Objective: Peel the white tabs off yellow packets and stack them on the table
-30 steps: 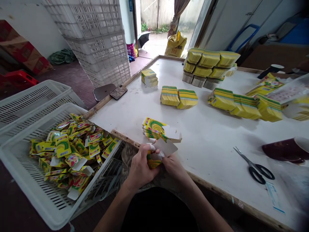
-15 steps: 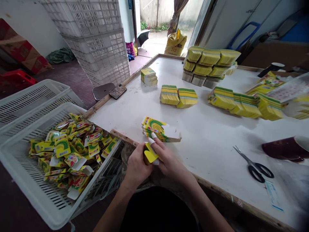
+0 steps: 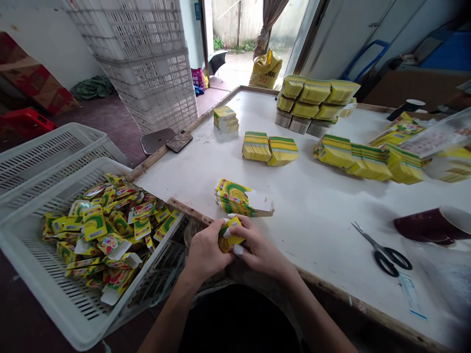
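Observation:
A small yellow and green carton point(image 3: 228, 236) is held between both hands at the table's near edge. My left hand point(image 3: 206, 247) grips its left side, fingers curled round it. On the other side my right hand point(image 3: 257, 247) presses on the carton, with white tape on some fingertips. Just beyond my hands a small stack of flat printed cartons point(image 3: 235, 196) lies on the white table point(image 3: 312, 215), their white flaps pointing right. Down to the left, a white plastic crate point(image 3: 40, 274) holds a heap of similar yellow cartons point(image 3: 117, 230).
Bundled cartons point(image 3: 283, 149) stand mid-table, with a taller stack point(image 3: 307, 98) behind and a row point(image 3: 368, 157) to the right. Scissors point(image 3: 384, 252) and a dark mug point(image 3: 434, 225) lie at the right. A phone point(image 3: 179, 141) rests by the left edge; stacked crates point(image 3: 147, 73) rise beyond.
My right fingers have moved from extended over the carton to curled against its right end. The carton's raised yellow flap now looks folded down. The view has shifted slightly.

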